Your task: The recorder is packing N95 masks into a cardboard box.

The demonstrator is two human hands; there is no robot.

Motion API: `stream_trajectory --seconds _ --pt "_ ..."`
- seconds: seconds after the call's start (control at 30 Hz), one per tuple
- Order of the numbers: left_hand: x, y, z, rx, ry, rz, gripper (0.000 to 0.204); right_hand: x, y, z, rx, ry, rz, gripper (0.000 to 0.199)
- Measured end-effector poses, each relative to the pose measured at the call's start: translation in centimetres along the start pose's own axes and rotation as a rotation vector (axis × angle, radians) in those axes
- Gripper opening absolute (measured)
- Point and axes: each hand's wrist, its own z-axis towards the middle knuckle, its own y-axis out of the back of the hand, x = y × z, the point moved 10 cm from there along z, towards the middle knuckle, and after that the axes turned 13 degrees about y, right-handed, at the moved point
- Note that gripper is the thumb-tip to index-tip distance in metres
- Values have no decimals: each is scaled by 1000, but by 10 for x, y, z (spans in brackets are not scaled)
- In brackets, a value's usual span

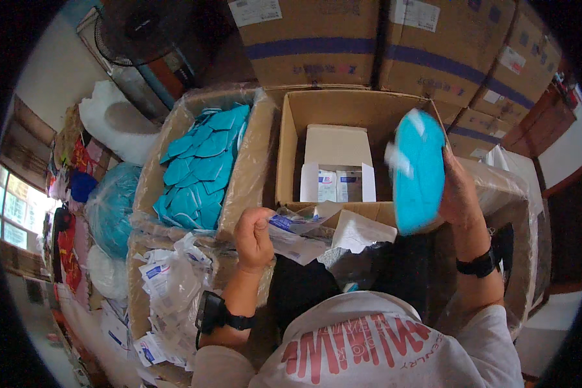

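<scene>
My right hand is raised at the right, fingers wrapped round the back edge of a blue face mask, which stands on edge and blurred over the right wall of the open carton. My left hand is curled into a fist, pinching a clear plastic wrapper with a blue-and-white label, just in front of that carton's near flap.

Along the top runs a wall of stacked brown boxes, each crossed by a dark blue band and bearing white rectangular labels near the upper edge. Left of the open carton stands a plastic-lined box heaped with more blue masks. Inside the open carton sits a small white box with its lid up; two pale packets with blue marks show in it. At lower left a loose pile of clear wrappers with small blue labels spills down beside my left wrist.
</scene>
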Motion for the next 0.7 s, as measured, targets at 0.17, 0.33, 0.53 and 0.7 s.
stream_trajectory --seconds 0.17,0.33,0.53,0.7 --pt "-40 1 -1 7 -294 14 9 -23 -62 -21 680 -41 -337 31" --pt "-51 1 -2 80 -355 40 7 -35 -141 -63 1185 404 -925 22" --pt "-53 0 -6 150 -397 88 7 -60 -145 -77 1292 252 -1140 24" --pt "-55 -21 -18 257 -440 148 15 -99 -134 -76 1387 121 -1178 25"
